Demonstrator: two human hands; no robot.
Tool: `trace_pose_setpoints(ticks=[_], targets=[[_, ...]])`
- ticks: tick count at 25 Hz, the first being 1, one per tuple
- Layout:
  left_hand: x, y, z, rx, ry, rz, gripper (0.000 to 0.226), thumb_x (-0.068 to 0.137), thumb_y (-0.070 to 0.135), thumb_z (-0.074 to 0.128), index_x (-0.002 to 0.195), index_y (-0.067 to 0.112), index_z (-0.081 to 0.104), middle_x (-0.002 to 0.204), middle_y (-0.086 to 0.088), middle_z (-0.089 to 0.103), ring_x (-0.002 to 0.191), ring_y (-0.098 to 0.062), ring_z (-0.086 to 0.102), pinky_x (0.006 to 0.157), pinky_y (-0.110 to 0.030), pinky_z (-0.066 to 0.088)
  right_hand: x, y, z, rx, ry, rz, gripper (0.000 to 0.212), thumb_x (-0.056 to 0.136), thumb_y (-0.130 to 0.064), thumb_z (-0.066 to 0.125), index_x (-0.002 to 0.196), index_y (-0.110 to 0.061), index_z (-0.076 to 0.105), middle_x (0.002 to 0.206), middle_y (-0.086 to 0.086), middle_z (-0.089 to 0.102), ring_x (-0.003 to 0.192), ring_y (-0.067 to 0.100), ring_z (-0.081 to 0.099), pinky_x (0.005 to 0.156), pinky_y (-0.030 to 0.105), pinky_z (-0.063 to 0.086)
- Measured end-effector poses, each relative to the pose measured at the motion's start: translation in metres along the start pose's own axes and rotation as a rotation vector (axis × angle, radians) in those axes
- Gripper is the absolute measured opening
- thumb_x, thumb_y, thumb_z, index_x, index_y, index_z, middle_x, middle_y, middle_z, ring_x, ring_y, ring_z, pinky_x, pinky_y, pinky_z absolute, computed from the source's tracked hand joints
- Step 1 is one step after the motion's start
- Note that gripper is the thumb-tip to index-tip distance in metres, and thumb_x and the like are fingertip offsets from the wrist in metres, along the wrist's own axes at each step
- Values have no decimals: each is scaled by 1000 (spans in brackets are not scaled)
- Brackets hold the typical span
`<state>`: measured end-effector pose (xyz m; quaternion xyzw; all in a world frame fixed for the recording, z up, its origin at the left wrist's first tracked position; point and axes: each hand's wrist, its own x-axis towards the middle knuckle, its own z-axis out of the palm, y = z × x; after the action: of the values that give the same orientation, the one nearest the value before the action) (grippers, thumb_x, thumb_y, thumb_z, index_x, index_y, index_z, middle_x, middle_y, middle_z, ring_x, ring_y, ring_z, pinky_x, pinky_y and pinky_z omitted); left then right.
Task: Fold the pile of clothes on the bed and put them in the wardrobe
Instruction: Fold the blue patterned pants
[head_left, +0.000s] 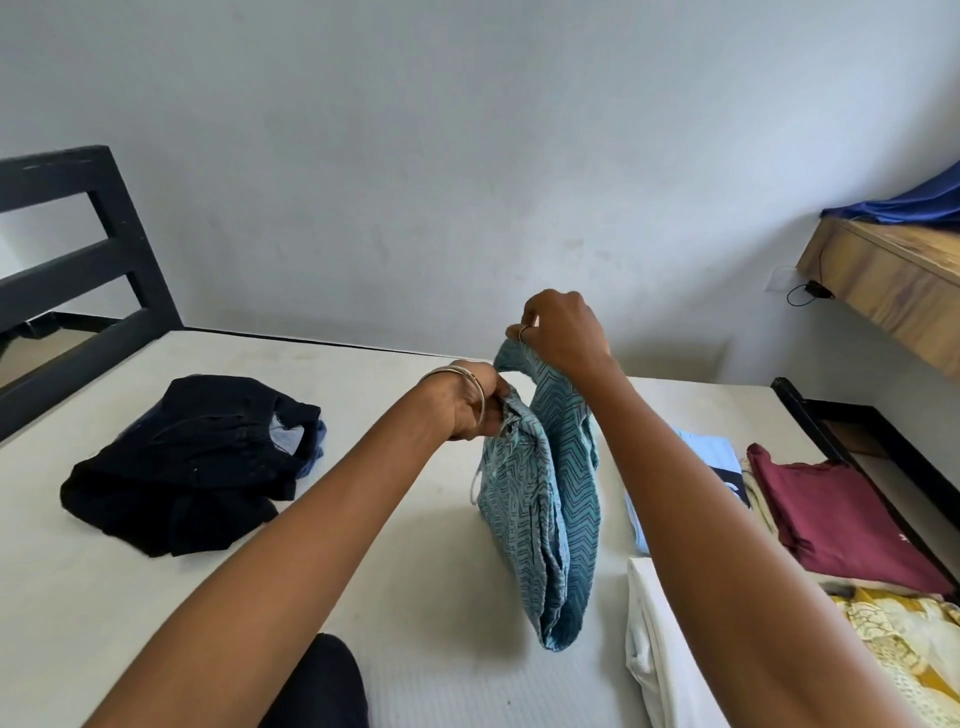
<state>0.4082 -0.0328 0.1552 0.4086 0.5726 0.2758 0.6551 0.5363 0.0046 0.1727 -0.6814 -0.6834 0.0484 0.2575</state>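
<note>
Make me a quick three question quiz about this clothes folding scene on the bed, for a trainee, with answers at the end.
1. True or false: both hands grip the teal zigzag garment.
2. Which garment lies to the person's left on the mattress? A) maroon B) black C) white
3. Fill in: the maroon garment lies folded to the person's ____.

Key: 1 true, the left hand and right hand hold its top. 2 B, the black garment. 3 right.

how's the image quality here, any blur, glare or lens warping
Head view: soft, even daylight, no glare, only faint shadows on the bed. Wide-angle warping bows the wooden shelf and the headboard. Both hands, left hand and right hand, and the teal patterned garment look reasonably sharp.
</note>
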Motion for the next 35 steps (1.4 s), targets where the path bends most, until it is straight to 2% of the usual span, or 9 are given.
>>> trace_pose_setpoints(ticks=[9, 14, 18, 21, 22, 24, 26, 30, 35], targets=[[-4, 2, -6, -344, -35, 117, 40, 89, -16, 20, 72, 1, 51, 40, -6, 51, 34, -19, 55, 35, -35, 51, -13, 7, 7, 110, -416, -150, 30, 95, -34, 60, 106, -8, 71, 101, 14, 72, 99, 33, 64, 86, 41, 52], [1, 2, -13, -397, -67, 176, 17, 92, -12, 44, 107, -17, 51, 79, -27, 66, 66, -36, 68, 59, -43, 60, -15, 11, -23, 69, -538, -263, 53, 68, -9, 82, 119, -13, 66, 102, 7, 73, 94, 27, 67, 85, 40, 55], [25, -3, -36, 782, 335, 734, 82, 62, 38, 87, 131, 25, 46, 126, -12, 54, 116, -31, 50, 96, -42, 44, -17, 13, -45, 136, -503, -310, 61, 65, 13, 62, 119, -13, 69, 99, 7, 75, 90, 28, 71, 79, 49, 58], [29, 2, -52, 1358, 210, 984, 89, 54, 51, 85, 134, 35, 49, 155, 3, 26, 144, -22, 14, 111, -55, 5, -27, 13, -66, 317, -571, -271, 58, 71, 20, 62, 121, -9, 68, 100, 11, 75, 91, 28, 72, 79, 46, 60], [26, 6, -58, 1390, 124, 987, 75, 57, 52, 82, 124, 30, 59, 148, 4, 40, 141, -20, 26, 112, -59, 2, -29, 15, -71, 353, -614, -260, 58, 72, 20, 65, 123, -9, 67, 103, 12, 75, 94, 30, 72, 80, 45, 60], [17, 17, -70, 1343, 26, 944, 35, 62, 49, 80, 86, 25, 70, 94, 11, 69, 92, -11, 62, 102, -49, 34, -33, 22, -78, 386, -654, -214, 60, 74, 16, 70, 127, -11, 63, 108, 12, 73, 97, 31, 71, 83, 48, 59], [0, 29, -79, 1237, -122, 758, 20, 68, 40, 83, 70, 29, 68, 66, 10, 66, 62, -1, 60, 73, -34, 49, -36, 34, -85, 387, -677, -130, 62, 73, 12, 75, 130, -12, 61, 108, 13, 73, 97, 33, 71, 86, 54, 57], [-20, 36, -80, 1023, -442, 465, 33, 72, 31, 77, 99, 12, 74, 93, -3, 75, 85, -18, 72, 77, -32, 58, -39, 50, -93, 428, -894, -41, 46, 76, 5, 74, 120, -3, 66, 104, 23, 72, 95, 37, 71, 82, 50, 58], [44, 18, -86, 1070, -316, 392, 23, 76, 32, 79, 89, 15, 73, 86, -4, 74, 83, -24, 70, 76, -35, 56, -10, 81, -28, 277, -877, -9, 23, 75, -4, 79, 96, 1, 72, 93, 23, 73, 79, 29, 63, 80, 52, 52]])
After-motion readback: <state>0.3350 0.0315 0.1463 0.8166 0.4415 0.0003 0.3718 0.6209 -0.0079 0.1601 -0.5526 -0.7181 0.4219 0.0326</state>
